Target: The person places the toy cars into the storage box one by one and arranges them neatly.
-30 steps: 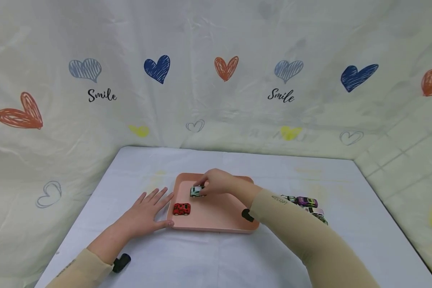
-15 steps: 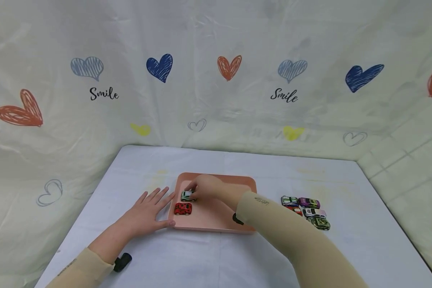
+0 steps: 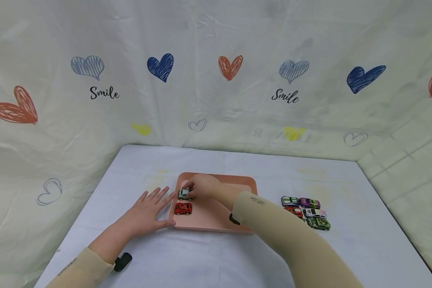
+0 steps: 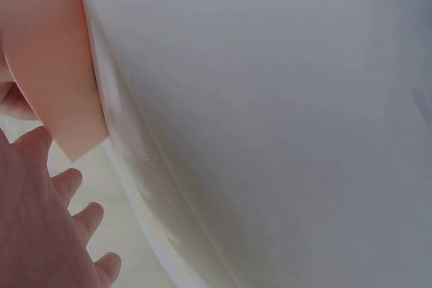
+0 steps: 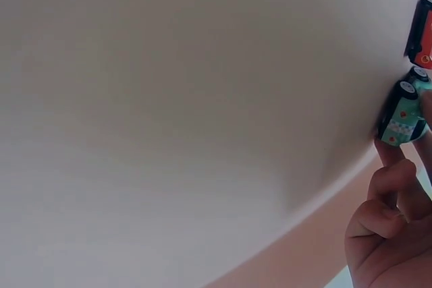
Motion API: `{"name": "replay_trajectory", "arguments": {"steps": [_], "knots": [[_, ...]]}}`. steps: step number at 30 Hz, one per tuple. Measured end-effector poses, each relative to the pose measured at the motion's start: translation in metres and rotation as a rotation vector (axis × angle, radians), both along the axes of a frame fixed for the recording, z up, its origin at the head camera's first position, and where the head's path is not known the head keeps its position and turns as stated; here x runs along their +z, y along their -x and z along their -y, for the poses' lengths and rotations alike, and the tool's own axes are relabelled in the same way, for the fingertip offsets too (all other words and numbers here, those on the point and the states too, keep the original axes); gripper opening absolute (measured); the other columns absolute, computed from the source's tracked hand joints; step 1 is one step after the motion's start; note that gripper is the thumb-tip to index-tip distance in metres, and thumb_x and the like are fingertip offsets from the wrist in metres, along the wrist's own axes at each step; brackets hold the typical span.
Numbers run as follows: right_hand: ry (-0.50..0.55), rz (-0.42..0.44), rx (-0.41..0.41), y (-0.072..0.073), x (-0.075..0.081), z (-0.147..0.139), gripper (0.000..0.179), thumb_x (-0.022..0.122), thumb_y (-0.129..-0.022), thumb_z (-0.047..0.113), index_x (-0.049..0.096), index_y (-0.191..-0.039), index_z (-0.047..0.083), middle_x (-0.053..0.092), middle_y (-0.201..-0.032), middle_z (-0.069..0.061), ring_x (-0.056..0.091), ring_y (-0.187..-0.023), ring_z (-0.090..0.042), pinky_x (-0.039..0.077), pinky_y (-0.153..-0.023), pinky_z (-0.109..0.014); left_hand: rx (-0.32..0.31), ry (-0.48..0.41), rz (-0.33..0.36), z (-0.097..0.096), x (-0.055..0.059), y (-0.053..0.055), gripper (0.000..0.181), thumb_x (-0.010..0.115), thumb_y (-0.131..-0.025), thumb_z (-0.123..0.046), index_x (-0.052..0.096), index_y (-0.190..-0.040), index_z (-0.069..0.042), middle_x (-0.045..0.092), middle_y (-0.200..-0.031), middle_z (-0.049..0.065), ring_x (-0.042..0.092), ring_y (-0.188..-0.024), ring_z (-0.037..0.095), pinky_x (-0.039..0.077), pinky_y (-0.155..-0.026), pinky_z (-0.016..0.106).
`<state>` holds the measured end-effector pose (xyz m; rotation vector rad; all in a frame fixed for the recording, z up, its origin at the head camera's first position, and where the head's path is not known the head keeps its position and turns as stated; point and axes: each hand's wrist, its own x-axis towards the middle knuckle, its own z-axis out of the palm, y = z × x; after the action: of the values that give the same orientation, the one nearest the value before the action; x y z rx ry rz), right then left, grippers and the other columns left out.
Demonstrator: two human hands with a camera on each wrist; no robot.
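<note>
right hand point(image 3: 206, 186): thumb and fingertips pinch the mint-green toy car point(image 3: 183, 195), which is in the far left part of the pink tray point(image 3: 216, 230); whether its wheels bear fully on the tray floor cannot be told. red toy car point(image 3: 183, 208): in the same tray, just on the near side of the mint-green car, a narrow gap between them. left hand point(image 3: 144, 218): fingers spread and extended, gripping nothing; the thumb and index finger meet the tray's left side. to the right of the tray, apart from it on the white table point(image 3: 173, 256), a cluster of toy cars is noted: a green-and-white car point(image 3: 290, 201) and a purple car point(image 3: 309, 203) on the far side, a pink-and-white car point(image 3: 315, 213) nearer, and a camouflage car point(image 3: 318, 223) on the near side. the right sleeve point(image 3: 291, 240) partly covers the cluster's near left portion.
</note>
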<state>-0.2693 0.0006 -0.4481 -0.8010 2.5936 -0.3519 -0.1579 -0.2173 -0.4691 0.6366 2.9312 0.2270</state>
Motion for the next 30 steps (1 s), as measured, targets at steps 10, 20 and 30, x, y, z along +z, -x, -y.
{"name": "replay_trajectory", "arguments": {"steps": [10, 20, 30], "knots": [[0.074, 0.068, -0.093, 0.000, 0.004, -0.005, 0.045, 0.077, -0.086, 0.042, 0.068, -0.129, 0.034, 0.068, -0.111, 0.011, 0.060, -0.102, -0.007, 0.051, -0.090, -0.029, 0.005, 0.011, 0.005, -0.001, 0.001, -0.001, 0.096, 0.051, -0.083, -0.079, 0.027, -0.158, -0.025, 0.020, -0.165, 0.006, 0.018, -0.149, 0.037, 0.014, -0.117, 0.063], [0.179, 0.035, -0.063, -0.003, 0.026, -0.023, 0.042, 0.074, -0.089, 0.039, 0.069, -0.129, 0.027, 0.068, -0.118, 0.003, 0.060, -0.110, -0.016, 0.051, -0.091, -0.032, 0.013, 0.022, 0.008, -0.004, 0.004, -0.001, 0.094, 0.055, -0.084, -0.075, 0.026, -0.159, -0.025, 0.020, -0.164, 0.007, 0.017, -0.149, 0.038, 0.013, -0.117, 0.063], [0.275, 0.044, -0.140, -0.012, 0.045, -0.053, 0.041, 0.077, -0.087, 0.039, 0.070, -0.127, 0.030, 0.066, -0.116, 0.007, 0.056, -0.108, -0.015, 0.050, -0.084, -0.031, 0.015, -0.028, -0.008, -0.004, 0.001, -0.004, 0.095, 0.056, -0.083, -0.076, 0.029, -0.158, -0.024, 0.023, -0.163, 0.009, 0.019, -0.148, 0.040, 0.013, -0.116, 0.064]]}}
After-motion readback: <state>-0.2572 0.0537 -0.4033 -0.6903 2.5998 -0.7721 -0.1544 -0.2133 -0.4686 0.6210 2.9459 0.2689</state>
